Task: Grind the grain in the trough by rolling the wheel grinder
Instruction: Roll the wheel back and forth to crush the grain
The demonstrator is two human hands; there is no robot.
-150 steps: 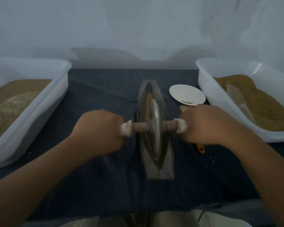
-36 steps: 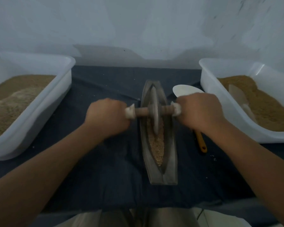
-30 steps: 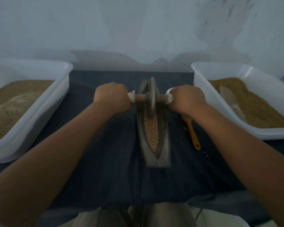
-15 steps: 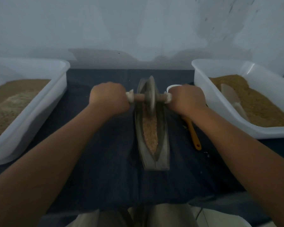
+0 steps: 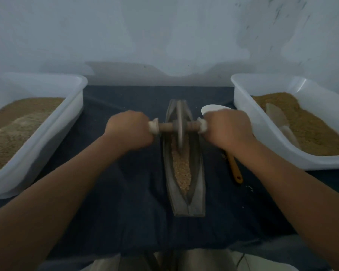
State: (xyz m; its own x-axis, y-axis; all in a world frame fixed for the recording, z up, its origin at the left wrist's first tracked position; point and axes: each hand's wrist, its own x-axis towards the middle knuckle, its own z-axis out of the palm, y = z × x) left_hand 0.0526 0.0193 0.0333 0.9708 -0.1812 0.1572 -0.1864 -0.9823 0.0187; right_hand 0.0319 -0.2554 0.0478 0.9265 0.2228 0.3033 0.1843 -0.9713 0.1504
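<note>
A long boat-shaped trough lies lengthwise on the dark cloth in the middle. Tan grain fills its groove on the near side. The wheel grinder stands upright in the far half of the trough, its metal disc in the groove and a wooden axle sticking out both sides. My left hand is closed around the left axle handle. My right hand is closed around the right one. Both arms reach forward.
A white tub of tan grain stands at the left. Another white tub at the right holds grain and a pale scoop. A white disc and a yellow-handled tool lie right of the trough.
Five seconds ago the wheel was at mid-trough; it then rolled to the far end. In the last half second it has come slightly back toward me, both hands moving with it.
</note>
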